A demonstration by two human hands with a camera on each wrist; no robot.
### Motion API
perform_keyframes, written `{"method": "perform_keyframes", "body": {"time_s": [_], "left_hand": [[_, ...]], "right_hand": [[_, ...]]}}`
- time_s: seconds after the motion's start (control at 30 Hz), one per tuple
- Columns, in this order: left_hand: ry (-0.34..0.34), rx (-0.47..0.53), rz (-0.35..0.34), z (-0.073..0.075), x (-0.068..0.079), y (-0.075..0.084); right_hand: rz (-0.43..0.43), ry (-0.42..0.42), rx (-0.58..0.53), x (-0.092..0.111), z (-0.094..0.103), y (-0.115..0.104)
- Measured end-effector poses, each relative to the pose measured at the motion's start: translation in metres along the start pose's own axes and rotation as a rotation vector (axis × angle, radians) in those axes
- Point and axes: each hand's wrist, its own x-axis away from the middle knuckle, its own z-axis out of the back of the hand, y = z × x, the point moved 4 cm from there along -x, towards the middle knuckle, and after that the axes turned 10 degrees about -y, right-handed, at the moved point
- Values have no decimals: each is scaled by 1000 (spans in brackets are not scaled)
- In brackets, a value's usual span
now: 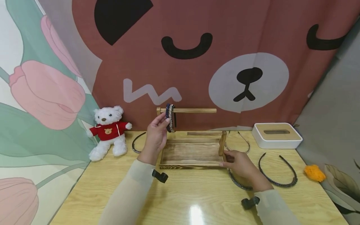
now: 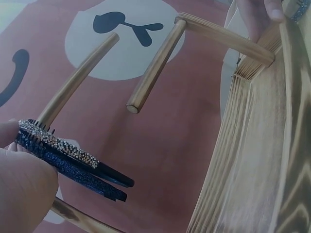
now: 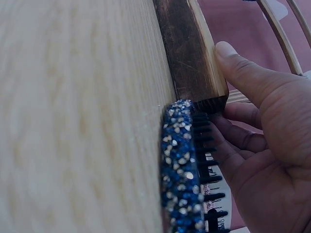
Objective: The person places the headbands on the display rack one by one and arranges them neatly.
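Note:
My left hand (image 1: pixel 157 132) pinches two toothed headbands between thumb and fingers, a silver-studded headband (image 2: pixel 63 145) and a dark blue glittery headband (image 2: pixel 80 170). Both hang round the upper rod (image 1: pixel 197 110) of a wooden rack, close to its left post. The rack has a shallow tray base (image 1: pixel 191 167) and a second, lower rod (image 1: pixel 205 133) fixed to the right post (image 1: pixel 222 143). At the tray's front right corner my right hand (image 1: pixel 239 163) grips the wood, thumb on the front wall, fingers round the end. Beside those fingers lies a blue-and-silver headband (image 3: pixel 181 165) on the table.
More headbands lie around the rack: a dark headband (image 1: pixel 287 185) at right, a thin headband (image 1: pixel 248 147) behind, another headband (image 1: pixel 134 145) at left. A white teddy bear (image 1: pixel 109 131), a tissue box (image 1: pixel 277 142) and an orange crumpled item (image 1: pixel 314 173) stand near the table's edges.

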Motion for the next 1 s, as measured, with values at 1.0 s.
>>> {"method": "perform_keyframes", "body": {"time_s": [1.0], "left_hand": [[-313, -1576, 175, 154, 49, 36]], "right_hand": [[8, -4, 22, -2, 1, 5]]}}
